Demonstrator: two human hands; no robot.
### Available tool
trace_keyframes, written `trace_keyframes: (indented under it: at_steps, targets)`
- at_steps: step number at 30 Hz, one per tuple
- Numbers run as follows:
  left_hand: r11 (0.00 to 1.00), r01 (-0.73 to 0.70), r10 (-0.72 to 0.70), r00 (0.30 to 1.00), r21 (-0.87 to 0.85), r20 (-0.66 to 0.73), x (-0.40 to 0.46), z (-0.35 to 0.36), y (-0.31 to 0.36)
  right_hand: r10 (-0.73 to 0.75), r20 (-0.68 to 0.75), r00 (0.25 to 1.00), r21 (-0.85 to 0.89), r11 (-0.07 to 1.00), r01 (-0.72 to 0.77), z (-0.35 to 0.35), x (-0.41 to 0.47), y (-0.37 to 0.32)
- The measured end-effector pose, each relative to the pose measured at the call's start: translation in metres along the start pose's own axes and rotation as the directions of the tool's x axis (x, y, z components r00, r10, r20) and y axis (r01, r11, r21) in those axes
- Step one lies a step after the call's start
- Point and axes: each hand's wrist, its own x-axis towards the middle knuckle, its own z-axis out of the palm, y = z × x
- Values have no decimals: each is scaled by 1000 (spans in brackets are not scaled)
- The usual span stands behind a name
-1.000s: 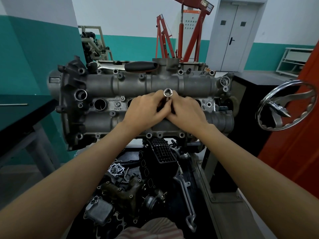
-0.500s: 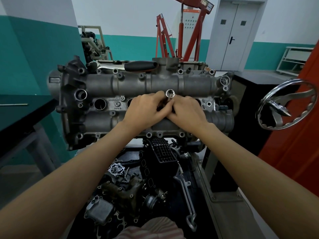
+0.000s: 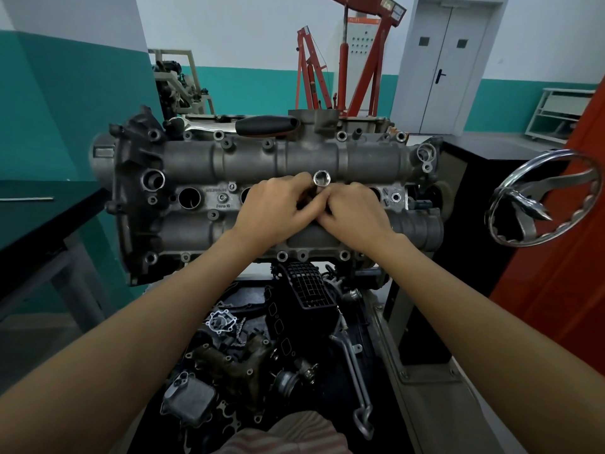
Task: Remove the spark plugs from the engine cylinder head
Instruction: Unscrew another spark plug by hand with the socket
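Socket (image 3: 321,178): one, risen slightly farther from its cylinder head (image 3: 248,158) well than before. We clamp left hand (image 3: 278,211) and right hand (image 3: 355,213) together around it. Open wells: two visible.

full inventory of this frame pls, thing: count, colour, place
cylinder head: 1, grey metal, centre, on a stand
socket tool: 1, silver, standing up between both hands, mid head
open plug holes: 2 show, dark, left of the hands
ratchet handle: 1, black, lying along the head's far edge
handwheel: 1, chrome, right of the head
engine hoist: 1, red, behind
double door: 1, grey, back wall
loose engine parts: several, black and grey, in a heap below the head
bench: 1, dark top, left
left hand: 1, fingers curled round the tool
right hand: 1, fingers curled round the tool
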Motion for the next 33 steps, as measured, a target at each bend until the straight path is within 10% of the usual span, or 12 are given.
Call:
trace_keyframes:
  at_steps: [33]
  targets:
    - [1000, -22, 22, 1000, 11, -2, -1, 1, 0, 2, -10, 1000, 40, 999, -2, -1, -1, -2]
